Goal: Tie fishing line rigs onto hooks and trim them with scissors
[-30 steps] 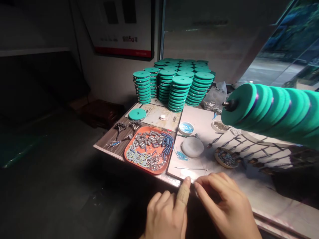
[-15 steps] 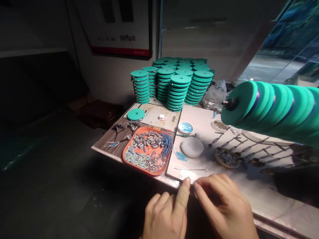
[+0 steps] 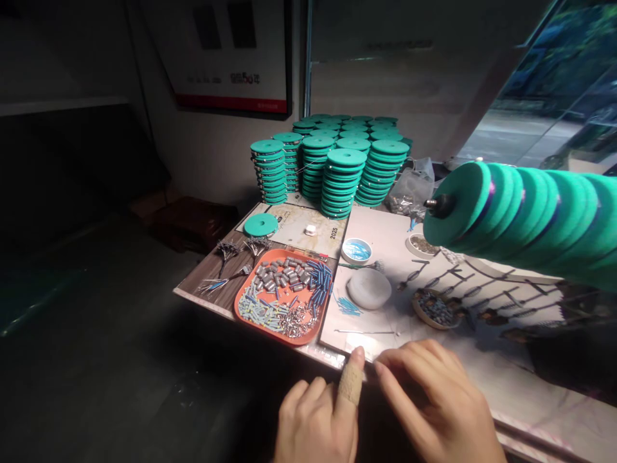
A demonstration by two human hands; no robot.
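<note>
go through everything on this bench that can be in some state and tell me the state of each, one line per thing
Left hand: at the table edge, index finger wrapped in tan tape, fingertips pinched; anything held is too small to tell.
Right hand: fingertips meeting the left's.
Orange tray: flat, loaded with small metal and blue parts.
Green discs: stacked in upright columns at the back.
Single green disc: lying flat.
Rod of green discs: horizontal, threaded full.
Blue-filled cup: uncovered.
</note>
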